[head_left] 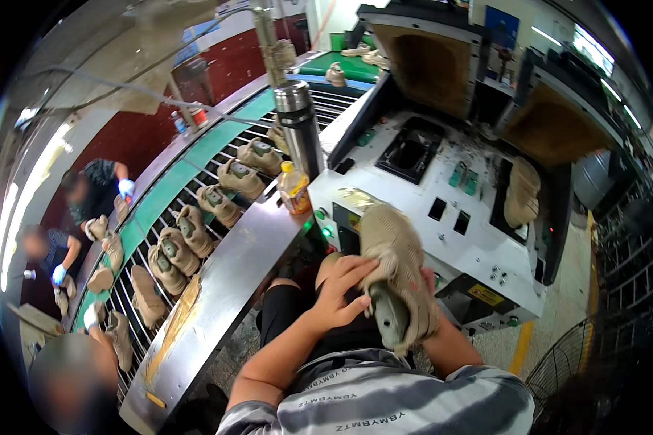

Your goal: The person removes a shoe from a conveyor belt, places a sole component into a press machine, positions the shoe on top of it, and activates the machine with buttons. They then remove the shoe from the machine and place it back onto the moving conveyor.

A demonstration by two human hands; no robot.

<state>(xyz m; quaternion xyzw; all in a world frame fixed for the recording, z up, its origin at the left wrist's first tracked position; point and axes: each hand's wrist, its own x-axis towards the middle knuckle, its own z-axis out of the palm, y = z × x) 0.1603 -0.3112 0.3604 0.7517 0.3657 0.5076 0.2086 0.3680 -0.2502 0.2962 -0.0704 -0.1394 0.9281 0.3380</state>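
A beige knit sneaker (pixel 393 235) is held in front of my chest, toe pointing up and away, with a grey-green shoe last (pixel 389 319) showing in its opening. My left hand (pixel 341 290) is closed on the sneaker's left side, fingers lying over the edge by the collar. From the other side, my right hand (pixel 429 279) supports it; most of those fingers are hidden behind the sneaker. Just beyond stands a white-topped machine (pixel 421 196) with two raised lids. A second beige sneaker (pixel 522 192) rests in its right-hand bay, while the left bay (pixel 411 148) shows a dark recess.
On the left, a curved roller conveyor (pixel 210 177) carries several beige sneakers. A steel ledge (pixel 232 290) runs alongside, bearing a thermos (pixel 297 127) and a drink bottle (pixel 294 187). Several people work across the conveyor. A wire fan guard (pixel 566 370) stands at lower right.
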